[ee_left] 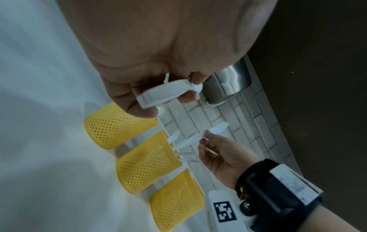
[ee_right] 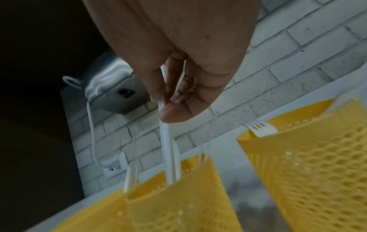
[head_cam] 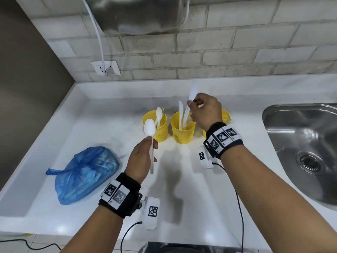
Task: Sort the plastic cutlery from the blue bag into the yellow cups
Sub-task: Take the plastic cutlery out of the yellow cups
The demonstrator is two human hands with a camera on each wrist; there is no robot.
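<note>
- Left hand (head_cam: 141, 157) grips a glossy white plastic spoon (head_cam: 149, 127), bowl up.
- Right hand (head_cam: 206, 111) pinches a slim white knife (head_cam: 191, 96) over the middle yellow mesh cup (head_cam: 182, 132).

A steel sink (head_cam: 308, 148) fills the right edge, a wall socket (head_cam: 105, 68) with a white cable (head_cam: 96, 31) sits upper left, and a steel appliance (head_cam: 135, 15) hangs top centre.
</note>
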